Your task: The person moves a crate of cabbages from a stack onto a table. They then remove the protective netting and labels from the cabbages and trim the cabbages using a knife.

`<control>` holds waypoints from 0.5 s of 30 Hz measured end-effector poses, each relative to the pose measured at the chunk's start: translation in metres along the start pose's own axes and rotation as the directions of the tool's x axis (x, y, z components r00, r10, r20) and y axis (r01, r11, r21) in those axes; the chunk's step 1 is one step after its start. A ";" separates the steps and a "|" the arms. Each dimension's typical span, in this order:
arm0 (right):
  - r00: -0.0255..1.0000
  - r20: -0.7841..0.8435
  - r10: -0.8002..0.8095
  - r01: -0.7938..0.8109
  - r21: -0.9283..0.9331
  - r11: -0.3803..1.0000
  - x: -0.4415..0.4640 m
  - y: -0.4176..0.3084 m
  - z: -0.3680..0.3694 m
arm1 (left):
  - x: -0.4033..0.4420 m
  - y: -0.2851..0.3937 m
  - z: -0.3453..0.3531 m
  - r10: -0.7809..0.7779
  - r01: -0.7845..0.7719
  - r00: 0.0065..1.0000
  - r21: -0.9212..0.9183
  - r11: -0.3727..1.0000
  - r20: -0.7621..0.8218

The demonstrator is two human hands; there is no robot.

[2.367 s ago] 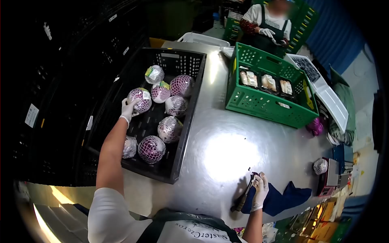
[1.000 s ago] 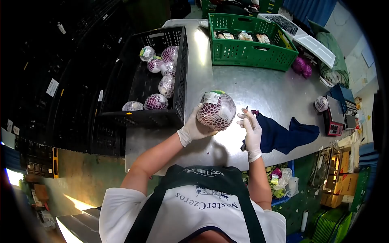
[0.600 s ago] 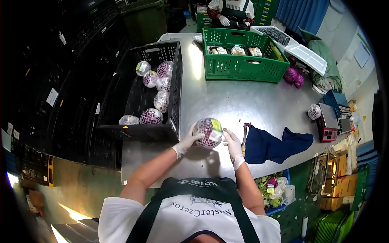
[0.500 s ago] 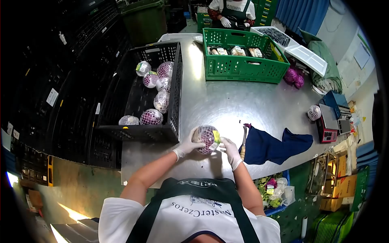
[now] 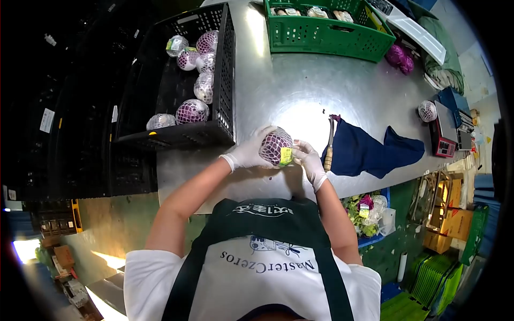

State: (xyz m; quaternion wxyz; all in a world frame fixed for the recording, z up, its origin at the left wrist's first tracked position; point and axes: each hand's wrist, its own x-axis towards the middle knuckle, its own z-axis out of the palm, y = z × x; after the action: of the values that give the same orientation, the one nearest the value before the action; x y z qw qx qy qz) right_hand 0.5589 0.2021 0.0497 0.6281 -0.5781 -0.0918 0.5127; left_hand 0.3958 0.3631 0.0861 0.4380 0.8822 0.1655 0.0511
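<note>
A red cabbage (image 5: 275, 146) in white netting is held between my hands, just above the steel table. My gloved left hand (image 5: 250, 151) wraps round its left side. On the cabbage's lower right is a yellow-green label (image 5: 286, 156). My gloved right hand (image 5: 309, 161) has its fingers bent against that side, at the label's edge; the exact fingertip contact is hard to make out. Right of this hand lies a knife with a wooden handle (image 5: 328, 159), next to a dark blue cloth (image 5: 369, 150).
A black crate (image 5: 227, 80) with several netted cabbages stands at left. At the back is a green crate (image 5: 326, 36) of packed goods. On the right, another netted cabbage (image 5: 427, 111) sits by a scale (image 5: 445, 147). Below the table edge, a blue bin (image 5: 386, 199) holds leaf scraps.
My view has tilted down, so the table things appear higher and the co-worker is out of sight. The cabbage has turned in my hands, and its label now sits lower.
</note>
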 end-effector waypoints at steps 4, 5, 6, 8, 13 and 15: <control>0.990 0.137 -0.023 0.048 -0.179 0.983 0.008 0.008 -0.009 | -0.006 0.006 -0.002 0.068 -0.066 0.998 0.154 0.986 -0.008; 0.985 0.170 -0.029 0.067 -0.225 0.972 0.012 0.015 -0.010 | -0.009 0.007 -0.005 0.100 -0.098 0.995 0.185 0.978 0.002; 0.984 0.173 -0.046 0.093 -0.273 0.957 0.013 0.018 -0.018 | -0.005 0.011 -0.003 0.159 -0.161 0.987 0.204 0.966 0.026; 0.967 0.208 -0.149 0.205 -0.280 0.938 0.019 0.034 -0.023 | -0.004 0.012 0.000 0.214 -0.220 0.975 0.260 0.940 0.051; 0.977 0.182 -0.115 0.164 -0.287 0.944 -0.001 0.018 -0.004 | -0.011 0.017 -0.001 0.173 -0.184 0.983 0.260 0.948 0.065; 0.981 0.164 -0.100 0.150 -0.323 0.934 -0.001 0.021 -0.003 | -0.009 0.015 -0.002 0.166 -0.187 0.981 0.266 0.946 0.100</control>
State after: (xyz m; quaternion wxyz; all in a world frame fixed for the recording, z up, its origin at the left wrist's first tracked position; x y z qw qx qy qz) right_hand 0.5496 0.1952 0.0318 0.5440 -0.6305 -0.2594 0.4892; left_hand 0.3909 0.3531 0.0993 0.3113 0.9468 0.0744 0.0331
